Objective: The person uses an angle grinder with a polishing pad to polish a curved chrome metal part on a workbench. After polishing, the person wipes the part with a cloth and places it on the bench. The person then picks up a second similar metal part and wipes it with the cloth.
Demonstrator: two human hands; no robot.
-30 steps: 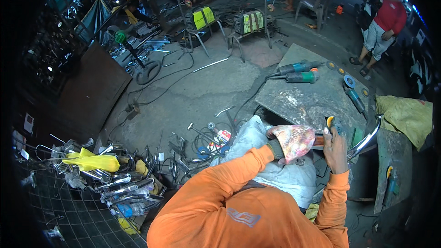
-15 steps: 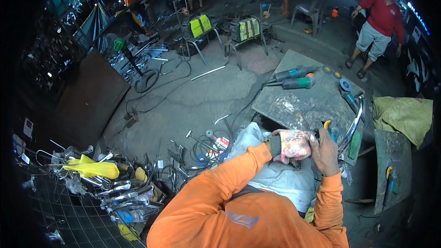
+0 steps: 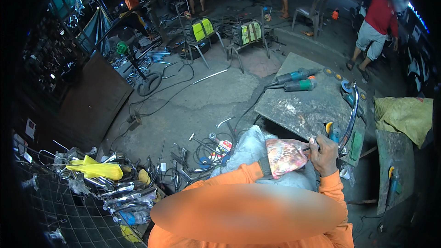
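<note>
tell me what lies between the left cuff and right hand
In the head view, the patterned cloth lies between the dark left cuff and the right hand.

Through my feed I saw the right hand (image 3: 325, 156) near four o'clock, its fingers curled into a firm grip, the thumb (image 3: 314, 144) angled toward eleven. The orange-sleeved right forearm (image 3: 332, 187) stretched below it. The left forearm (image 3: 234, 176) pointed between two and three; beyond its wrist (image 3: 264, 166), the left hand was hidden from me.
</note>
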